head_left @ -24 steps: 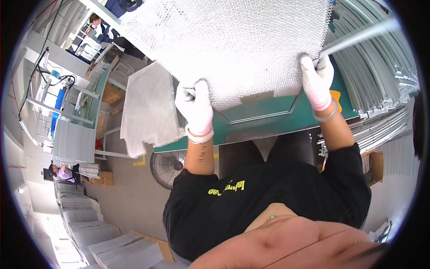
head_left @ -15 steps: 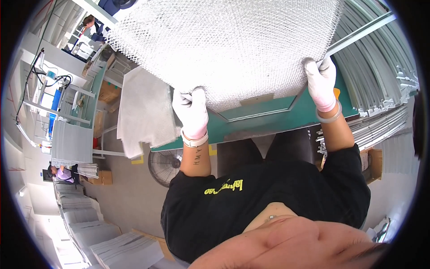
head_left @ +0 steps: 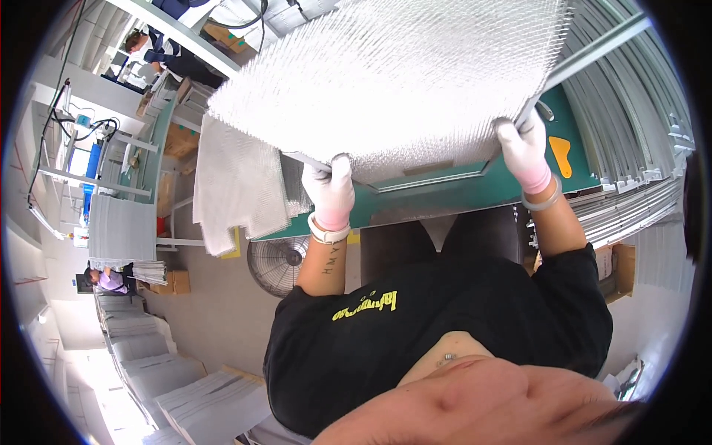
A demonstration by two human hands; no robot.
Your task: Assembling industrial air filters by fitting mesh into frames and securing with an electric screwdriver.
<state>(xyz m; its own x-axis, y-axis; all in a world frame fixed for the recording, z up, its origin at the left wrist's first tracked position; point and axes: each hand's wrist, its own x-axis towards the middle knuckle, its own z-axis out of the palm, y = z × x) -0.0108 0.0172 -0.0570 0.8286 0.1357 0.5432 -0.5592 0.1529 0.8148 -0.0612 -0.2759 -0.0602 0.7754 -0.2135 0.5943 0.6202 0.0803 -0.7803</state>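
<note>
A silvery mesh panel (head_left: pixel 400 89) is tilted up over the green work table (head_left: pixel 363 215), with bits of grey frame bar showing at its near corners. My left hand (head_left: pixel 330 194), in a white glove, grips the near left corner, thumb on top. At the near right corner my right hand (head_left: pixel 525 156), also gloved, is closed round the frame bar. Beneath the panel, part of a metal frame (head_left: pixel 437 182) lies on the table. A yellow flat hand tool (head_left: pixel 561 157) rests to the right of my right hand.
Loose mesh sheets (head_left: pixel 241 174) overhang the table's left end. A floor fan (head_left: pixel 278 261) stands below them. Long grey strips (head_left: pixel 615 104) are stacked at the right. A co-worker (head_left: pixel 167 55) is at the far left, another person (head_left: pixel 110 280) further down the left side.
The mesh panel has tilted and shifted right and nearer, showing frame bar at its near corners. Both hands moved slightly nearer and inward. The yellow tool has come more fully into sight.
</note>
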